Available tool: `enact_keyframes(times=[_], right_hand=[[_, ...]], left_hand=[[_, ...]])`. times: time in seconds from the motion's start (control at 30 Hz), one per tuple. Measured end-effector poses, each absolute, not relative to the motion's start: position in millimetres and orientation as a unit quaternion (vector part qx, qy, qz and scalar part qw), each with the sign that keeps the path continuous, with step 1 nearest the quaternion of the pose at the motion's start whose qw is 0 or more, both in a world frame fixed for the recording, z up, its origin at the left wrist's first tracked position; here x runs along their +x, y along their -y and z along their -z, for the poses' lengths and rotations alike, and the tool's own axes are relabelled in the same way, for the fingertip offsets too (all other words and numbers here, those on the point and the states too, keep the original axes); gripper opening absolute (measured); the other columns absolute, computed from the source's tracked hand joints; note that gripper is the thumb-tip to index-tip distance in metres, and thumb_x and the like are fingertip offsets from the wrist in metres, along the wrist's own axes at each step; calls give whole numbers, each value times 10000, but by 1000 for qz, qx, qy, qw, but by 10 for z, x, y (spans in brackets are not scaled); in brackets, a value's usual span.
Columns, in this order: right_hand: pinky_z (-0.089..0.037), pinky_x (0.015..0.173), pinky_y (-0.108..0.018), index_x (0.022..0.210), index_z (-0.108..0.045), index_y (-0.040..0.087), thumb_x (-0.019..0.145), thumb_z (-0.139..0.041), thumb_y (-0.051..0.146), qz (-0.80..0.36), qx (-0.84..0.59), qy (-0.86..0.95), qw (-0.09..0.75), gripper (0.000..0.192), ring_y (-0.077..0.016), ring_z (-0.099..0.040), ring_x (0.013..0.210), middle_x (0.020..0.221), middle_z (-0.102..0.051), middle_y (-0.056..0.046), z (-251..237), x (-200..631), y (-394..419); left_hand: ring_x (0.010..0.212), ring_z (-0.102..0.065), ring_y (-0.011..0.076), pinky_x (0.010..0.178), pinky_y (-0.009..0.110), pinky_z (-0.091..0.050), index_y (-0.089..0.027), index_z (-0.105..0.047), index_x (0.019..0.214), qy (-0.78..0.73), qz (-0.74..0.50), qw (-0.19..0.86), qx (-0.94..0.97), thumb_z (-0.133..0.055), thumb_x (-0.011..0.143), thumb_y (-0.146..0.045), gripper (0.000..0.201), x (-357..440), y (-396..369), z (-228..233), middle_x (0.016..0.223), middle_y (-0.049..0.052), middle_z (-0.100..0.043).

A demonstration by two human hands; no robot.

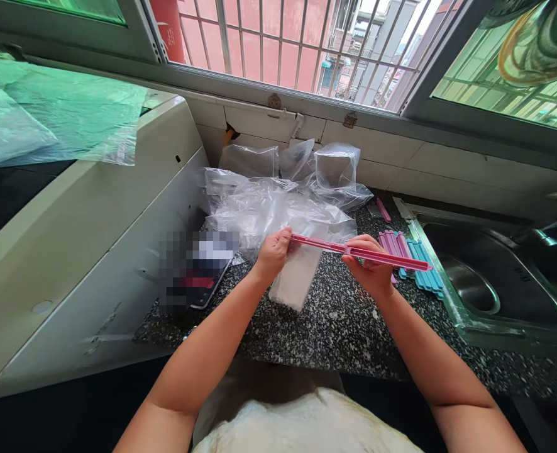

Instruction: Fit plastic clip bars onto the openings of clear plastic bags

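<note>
Left hand (pixel 273 251) and right hand (pixel 370 267) each pinched on one pink sealing clip (pixel 358 251) across one small bag (pixel 295 277); spare clips (pixel 413 261) on surface (pixel 344 327), count unclear.

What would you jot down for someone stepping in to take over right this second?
Left hand: pinches the left end of the pink sealing clip.
Right hand: grips the same clip near its middle, held level above the granite counter.
A clear plastic bag hangs from the clip's left part.
More pink and blue clips lie beside the sink; a pile of clear bags sits under the window.
Done: bag is in the clip. Whether the clip is snapped shut along its length cannot be told.
</note>
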State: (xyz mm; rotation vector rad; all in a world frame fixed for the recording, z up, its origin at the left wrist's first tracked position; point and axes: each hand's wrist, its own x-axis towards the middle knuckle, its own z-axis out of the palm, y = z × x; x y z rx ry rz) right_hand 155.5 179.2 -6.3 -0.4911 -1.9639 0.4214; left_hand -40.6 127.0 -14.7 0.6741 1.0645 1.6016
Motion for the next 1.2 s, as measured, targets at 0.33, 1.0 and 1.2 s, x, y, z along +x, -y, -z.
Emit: enact_keyframes(times=[0.33,1.0,1.2], right_hand=[[-496,629,-301,842,-621,221,757,-642,226,-175,-213,815,509,88,-152,-582,706,768,-607,-17,59,1561,-1798],[-500,608,-307,791,-624,218,760,-636,246,-154,-237,813,509,43,-154,-583,680,739,-622,-20,89,1579,-1835],[-494,629,-321,806,-623,226,761,-641,267,-138,-251,781,555,63,-161,-583,695,745,-626,-16,56,1606,-1827]], left_hand=[[423,-344,59,430,181,-289,-150,-481,499,-447,-664,523,295,-627,755,-422,400,-419,-1268,152,449,-51,-400],[525,-452,76,487,191,-340,-141,-656,689,-444,-610,532,385,-739,618,-221,135,-545,-1226,104,583,-7,-554],[469,-323,52,447,199,-254,-154,-507,501,-435,-612,529,396,-747,619,-241,281,-555,-1207,80,501,-45,-387]])
